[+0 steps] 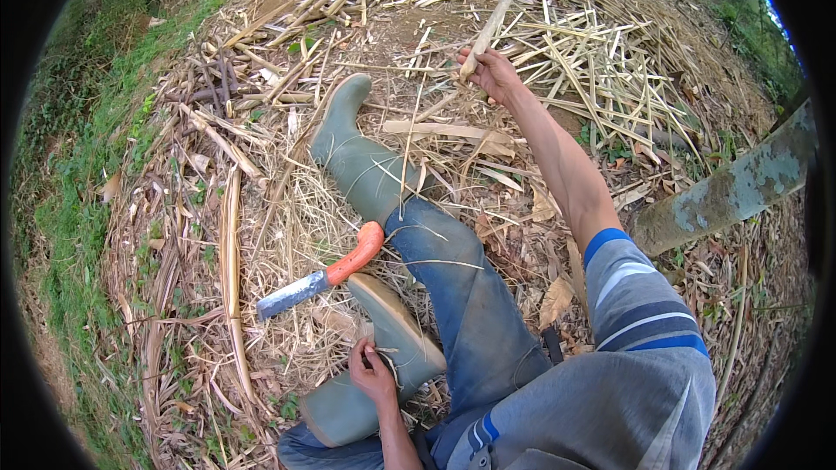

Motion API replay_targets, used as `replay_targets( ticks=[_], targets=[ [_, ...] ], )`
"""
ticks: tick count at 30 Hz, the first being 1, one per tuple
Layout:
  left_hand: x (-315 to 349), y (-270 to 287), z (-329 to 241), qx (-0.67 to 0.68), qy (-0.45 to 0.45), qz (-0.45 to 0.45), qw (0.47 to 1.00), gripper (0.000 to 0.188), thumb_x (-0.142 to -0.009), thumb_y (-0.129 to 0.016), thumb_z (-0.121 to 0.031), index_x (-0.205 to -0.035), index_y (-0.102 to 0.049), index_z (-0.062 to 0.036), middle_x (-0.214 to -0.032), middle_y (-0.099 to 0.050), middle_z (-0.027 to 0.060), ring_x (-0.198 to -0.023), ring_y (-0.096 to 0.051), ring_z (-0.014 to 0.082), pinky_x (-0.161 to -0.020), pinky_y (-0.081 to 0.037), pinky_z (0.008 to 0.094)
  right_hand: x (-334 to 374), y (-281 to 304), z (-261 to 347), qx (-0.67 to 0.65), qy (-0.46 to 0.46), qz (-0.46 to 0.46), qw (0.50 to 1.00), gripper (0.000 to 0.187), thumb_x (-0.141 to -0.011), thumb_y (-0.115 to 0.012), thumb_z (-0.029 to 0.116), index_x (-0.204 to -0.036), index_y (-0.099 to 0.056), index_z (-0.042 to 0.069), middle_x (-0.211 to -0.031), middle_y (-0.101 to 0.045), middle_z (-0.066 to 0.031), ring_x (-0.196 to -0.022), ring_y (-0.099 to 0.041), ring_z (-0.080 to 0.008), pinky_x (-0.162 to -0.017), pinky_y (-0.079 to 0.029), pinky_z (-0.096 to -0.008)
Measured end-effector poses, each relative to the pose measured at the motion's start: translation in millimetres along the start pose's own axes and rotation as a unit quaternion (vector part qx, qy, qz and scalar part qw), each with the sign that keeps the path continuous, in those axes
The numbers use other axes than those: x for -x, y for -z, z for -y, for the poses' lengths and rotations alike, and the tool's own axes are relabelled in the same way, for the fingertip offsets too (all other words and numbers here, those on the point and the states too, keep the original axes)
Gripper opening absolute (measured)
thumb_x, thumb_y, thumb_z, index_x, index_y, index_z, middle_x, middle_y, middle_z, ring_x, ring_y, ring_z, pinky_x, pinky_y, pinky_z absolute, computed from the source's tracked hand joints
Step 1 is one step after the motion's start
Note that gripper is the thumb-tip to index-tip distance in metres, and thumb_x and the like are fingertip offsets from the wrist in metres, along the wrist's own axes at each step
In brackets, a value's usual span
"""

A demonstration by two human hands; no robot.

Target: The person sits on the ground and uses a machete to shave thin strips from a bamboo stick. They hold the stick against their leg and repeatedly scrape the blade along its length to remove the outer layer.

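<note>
Stretched far forward, my right hand (493,77) is closed round the near end of a long pale split stick (503,16), which points away up the slope. My left hand (373,372) rests by the green rubber boot (396,331) on my bent leg. Its fingers are curled together, and a small pale bit shows at their tips; what they hold is too small to name. Between the boots, on dry shavings, lies a knife with a broad blade (293,295) and a curved orange handle (357,254). No hand touches it.
Thin pale strips form a pile (601,70) at the far right. More split sticks (331,4) lie at the far left. My other boot (353,152) extends ahead. A lichen-patched trunk (731,187) slants in from the right. Green grass (65,244) borders the left side.
</note>
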State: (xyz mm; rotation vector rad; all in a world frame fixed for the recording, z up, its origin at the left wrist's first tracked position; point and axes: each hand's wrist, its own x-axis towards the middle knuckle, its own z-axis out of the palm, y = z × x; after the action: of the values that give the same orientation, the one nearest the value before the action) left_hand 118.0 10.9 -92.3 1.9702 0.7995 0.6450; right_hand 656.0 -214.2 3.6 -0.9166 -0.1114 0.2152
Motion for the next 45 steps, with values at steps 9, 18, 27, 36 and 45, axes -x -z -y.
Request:
replay_targets(
  ticks=[9, 18, 27, 36, 45],
  targets=[
    [-26.4, 20.0, -12.6, 0.176, 0.122, 0.025, 0.977, 0.024, -0.095, -0.050, -0.012, -0.116, -0.054, 0.0003, -0.091, -0.061, 0.0081, -0.080, -0.058, 0.0139, -0.073, -0.049, 0.0254, 206.1, -100.8, -36.7, -0.080, -0.035, 0.099, 0.991, 0.047, -0.096, -0.048, 0.013, -0.139, -0.031, 0.006, -0.117, -0.057, -0.0110, -0.109, -0.059, -0.0237, -0.087, -0.054, -0.0374],
    [-64.3, 59.7, -148.0, 0.076, -0.044, 0.081, 0.993, 0.040, -0.093, -0.055, -0.015, -0.130, -0.047, -0.0020, -0.110, -0.058, 0.0131, -0.104, -0.055, 0.0214, -0.090, -0.044, 0.0345, 389.0, -156.4, -142.6, -0.070, -0.194, 0.182, 0.961, 0.051, -0.096, -0.052, 0.016, -0.142, -0.031, 0.006, -0.124, -0.055, -0.0103, -0.113, -0.055, -0.0185, -0.094, -0.048, -0.0333],
    [-63.5, 22.1, -112.3, -0.038, -0.051, 0.164, 0.984, 0.042, -0.088, -0.061, -0.011, -0.128, -0.051, -0.0005, -0.087, -0.067, 0.0116, -0.076, -0.064, 0.0204, -0.070, -0.051, 0.0338, 452.4, -170.4, -198.2, 0.130, -0.130, 0.184, 0.966, 0.048, -0.088, -0.055, 0.000, -0.135, -0.043, 0.001, -0.114, -0.061, -0.0155, -0.092, -0.063, -0.0185, -0.078, -0.052, -0.0294],
    [-53.7, 62.5, -78.8, 0.071, 0.145, 0.258, 0.953, 0.029, -0.100, -0.040, -0.017, -0.118, -0.056, -0.0020, -0.082, -0.062, 0.0029, -0.065, -0.054, 0.0079, -0.058, -0.045, 0.0244, 308.1, -127.8, -87.0, 0.530, 0.319, 0.114, 0.777, 0.039, -0.081, -0.056, 0.000, -0.120, -0.055, 0.002, -0.114, -0.059, -0.0165, -0.109, -0.056, -0.0361, -0.094, -0.045, -0.0396],
    [-31.6, 83.2, -73.3, 0.196, 0.257, 0.258, 0.911, 0.025, -0.098, -0.043, -0.018, -0.112, -0.054, -0.0014, -0.079, -0.062, 0.0060, -0.061, -0.055, 0.0099, -0.054, -0.043, 0.0235, 173.5, -85.2, -133.6, 0.784, 0.275, 0.237, 0.503, 0.060, -0.086, -0.057, 0.028, -0.140, -0.037, 0.012, -0.139, -0.041, -0.0149, -0.130, -0.038, -0.0322, -0.106, -0.032, -0.0466]
  ],
)
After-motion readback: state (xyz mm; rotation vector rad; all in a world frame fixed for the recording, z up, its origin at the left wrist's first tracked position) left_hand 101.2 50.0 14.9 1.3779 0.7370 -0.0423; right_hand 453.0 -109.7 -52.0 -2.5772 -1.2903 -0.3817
